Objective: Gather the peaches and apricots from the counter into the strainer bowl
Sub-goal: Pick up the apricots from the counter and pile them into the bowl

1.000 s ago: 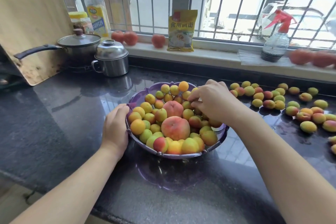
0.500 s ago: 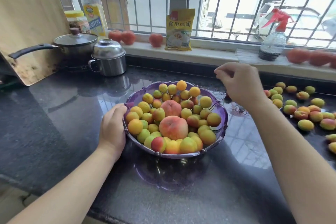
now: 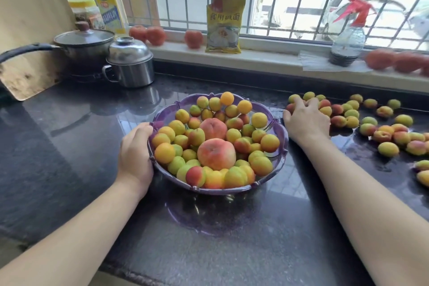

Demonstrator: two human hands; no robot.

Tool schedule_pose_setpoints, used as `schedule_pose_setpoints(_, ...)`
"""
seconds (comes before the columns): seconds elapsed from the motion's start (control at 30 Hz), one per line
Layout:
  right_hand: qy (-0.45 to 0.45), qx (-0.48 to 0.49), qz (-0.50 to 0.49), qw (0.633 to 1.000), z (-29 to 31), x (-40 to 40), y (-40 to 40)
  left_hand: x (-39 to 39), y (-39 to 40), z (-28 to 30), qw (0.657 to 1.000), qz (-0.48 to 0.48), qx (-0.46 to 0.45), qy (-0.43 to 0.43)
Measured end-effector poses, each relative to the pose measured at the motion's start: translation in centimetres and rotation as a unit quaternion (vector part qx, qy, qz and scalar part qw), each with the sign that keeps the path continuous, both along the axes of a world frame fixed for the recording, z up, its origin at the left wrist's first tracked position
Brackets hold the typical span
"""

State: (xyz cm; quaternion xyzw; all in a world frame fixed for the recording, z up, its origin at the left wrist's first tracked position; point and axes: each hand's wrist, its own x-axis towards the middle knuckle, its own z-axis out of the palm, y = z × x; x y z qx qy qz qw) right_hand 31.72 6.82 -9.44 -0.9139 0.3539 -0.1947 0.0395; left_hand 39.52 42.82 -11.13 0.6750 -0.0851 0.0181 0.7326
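The left hand (image 3: 135, 153) clasped the rim of the purple strainer bowl (image 3: 279, 133), likely to steady it on the dark table (image 3: 69, 146). The right hand (image 3: 306, 121) lay over the nearest apricots (image 3: 337, 121), fingers curling onto them; whether its grip had closed on any was hidden. Many more fruits (image 3: 388, 149) lay scattered to its right, some cut off at the edge.

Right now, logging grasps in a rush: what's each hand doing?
Left hand: grips the bowl rim.
Right hand: fingers curled over loose apricots; grip cannot be told.
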Motion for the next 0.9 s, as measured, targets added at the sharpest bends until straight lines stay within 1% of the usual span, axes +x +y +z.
schedule_pose_setpoints(0.1,0.022,-0.015,-0.009,1.000,0.2,0.5,-0.2,0.0,-0.2,0.0,1.000,0.003,0.003,-0.010)
schedule_pose_setpoints(0.17,0.010,-0.019,-0.006,1.000,0.1,0.4,-0.2,0.0,-0.1,0.0,1.000,0.003,0.000,-0.011)
schedule_pose_setpoints(0.3,-0.063,0.004,0.019,0.998,-0.3,-0.3,-0.4,0.0,0.1,-0.1,1.000,-0.002,0.009,0.000)
schedule_pose_setpoints(0.43,-0.162,0.078,0.038,0.983,-0.1,-1.1,-0.3,-0.4,0.0,0.4,1.000,-0.006,0.010,0.004)
schedule_pose_setpoints(0.5,-0.187,0.103,0.061,0.975,0.0,-1.5,-0.2,-0.4,0.0,0.4,1.000,-0.004,0.008,0.005)
schedule_pose_setpoints(0.7,-0.146,0.140,0.091,0.975,0.2,-2.0,-0.3,-0.6,-0.2,0.5,1.000,-0.001,-0.005,0.002)
schedule_pose_setpoints(0.8,-0.143,0.216,0.090,0.962,1.4,-2.1,-0.5,-0.7,-0.3,0.7,1.000,0.005,-0.004,0.001)
schedule_pose_setpoints(0.9,-0.174,0.295,0.111,0.933,4.2,-2.5,-0.3,-0.9,-0.4,0.7,1.000,0.010,-0.010,0.005)
